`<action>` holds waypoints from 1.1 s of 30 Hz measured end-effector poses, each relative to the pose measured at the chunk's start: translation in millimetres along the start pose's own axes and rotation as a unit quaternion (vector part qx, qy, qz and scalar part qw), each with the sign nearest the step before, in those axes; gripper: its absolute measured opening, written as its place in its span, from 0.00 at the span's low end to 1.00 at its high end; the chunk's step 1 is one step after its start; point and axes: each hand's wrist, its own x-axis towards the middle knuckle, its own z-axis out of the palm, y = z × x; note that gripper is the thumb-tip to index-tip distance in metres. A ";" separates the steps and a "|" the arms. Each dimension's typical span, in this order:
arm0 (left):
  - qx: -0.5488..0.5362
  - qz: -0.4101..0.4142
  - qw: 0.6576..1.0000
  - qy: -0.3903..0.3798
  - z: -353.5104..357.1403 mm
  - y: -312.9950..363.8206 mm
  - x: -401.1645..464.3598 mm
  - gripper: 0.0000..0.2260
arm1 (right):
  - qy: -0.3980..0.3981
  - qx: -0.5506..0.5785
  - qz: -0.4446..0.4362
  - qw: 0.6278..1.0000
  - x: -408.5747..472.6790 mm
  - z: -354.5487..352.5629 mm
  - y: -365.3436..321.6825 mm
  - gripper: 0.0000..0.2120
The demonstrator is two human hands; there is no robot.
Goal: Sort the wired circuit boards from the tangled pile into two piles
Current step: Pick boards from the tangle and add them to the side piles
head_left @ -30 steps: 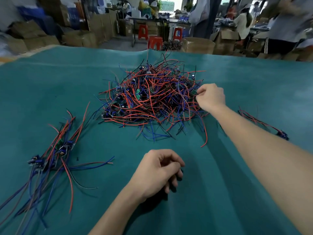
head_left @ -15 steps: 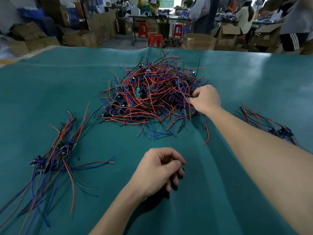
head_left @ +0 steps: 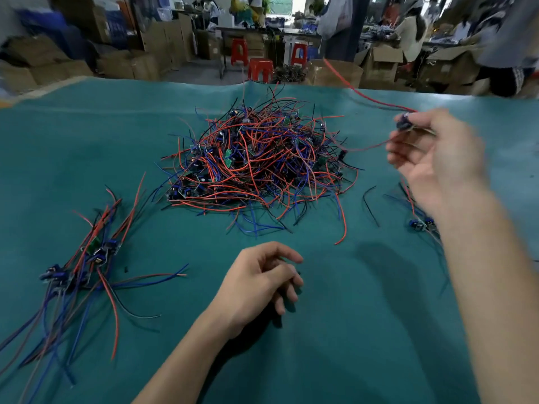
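A tangled pile [head_left: 256,161] of small circuit boards with red, blue and black wires lies at the middle of the green table [head_left: 335,330]. My right hand [head_left: 434,158] is raised to the right of the pile and pinches one wired board [head_left: 404,122], whose red wire trails up and left. A sorted pile [head_left: 84,258] lies at the left. A smaller sorted pile [head_left: 420,223] lies at the right, partly hidden by my right forearm. My left hand [head_left: 259,281] rests on the cloth in front of the tangled pile, fingers loosely curled, holding nothing.
A loose black wire [head_left: 369,202] lies between the tangled pile and the right pile. Beyond the table's far edge stand cardboard boxes [head_left: 335,72], red stools [head_left: 259,68] and people at other benches.
My right hand has pulled one wired board out of the pile's right edge and lifted it up and to the right. The left hand has stayed in place.
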 end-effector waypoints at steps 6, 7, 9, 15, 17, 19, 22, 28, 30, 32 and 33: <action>-0.130 -0.012 0.991 0.041 1.1 4.0 1.0 0.09 | -0.192 0.067 0.170 0.964 -75.4 10.6 48.7 0.10; -0.157 -0.021 0.986 0.044 1.1 5.8 1.7 0.13 | -0.212 0.036 0.186 0.959 -83.4 14.4 63.3 0.09; -0.184 -0.037 0.982 0.034 -0.8 9.2 2.2 0.17 | -0.239 -0.021 0.196 0.951 -93.0 20.5 85.8 0.07; -0.177 0.000 0.984 0.011 -4.3 5.9 -2.4 0.07 | -0.234 -0.077 0.143 0.959 -98.8 24.3 107.4 0.14; -0.166 0.001 0.986 0.023 -5.9 3.9 -1.7 0.08 | -0.232 -0.094 0.131 0.959 -99.4 24.4 109.7 0.12; -0.160 0.005 0.987 0.028 -7.5 2.2 -0.9 0.10 | -0.227 -0.104 0.131 0.959 -98.0 24.6 110.7 0.08; -0.153 -0.001 0.988 0.027 -7.7 1.4 -1.4 0.09 | -0.219 -0.095 0.128 0.963 -95.1 22.5 111.7 0.05; -0.144 -0.013 0.989 0.031 -9.3 4.0 -2.0 0.10 | -0.225 -0.070 0.088 0.968 -93.8 16.9 111.1 0.04; -0.137 -0.017 0.990 0.030 -8.1 4.0 -2.6 0.12 | -0.194 -0.055 0.097 0.975 -92.0 15.4 111.9 0.03; -0.132 -0.022 0.991 0.029 -6.3 3.4 -3.0 0.15 | -0.188 -0.059 0.091 0.976 -91.3 14.3 112.9 0.04; -0.123 -0.022 0.992 0.028 -5.4 2.9 -3.2 0.16 | -0.191 -0.069 0.085 0.975 -91.7 13.9 113.1 0.05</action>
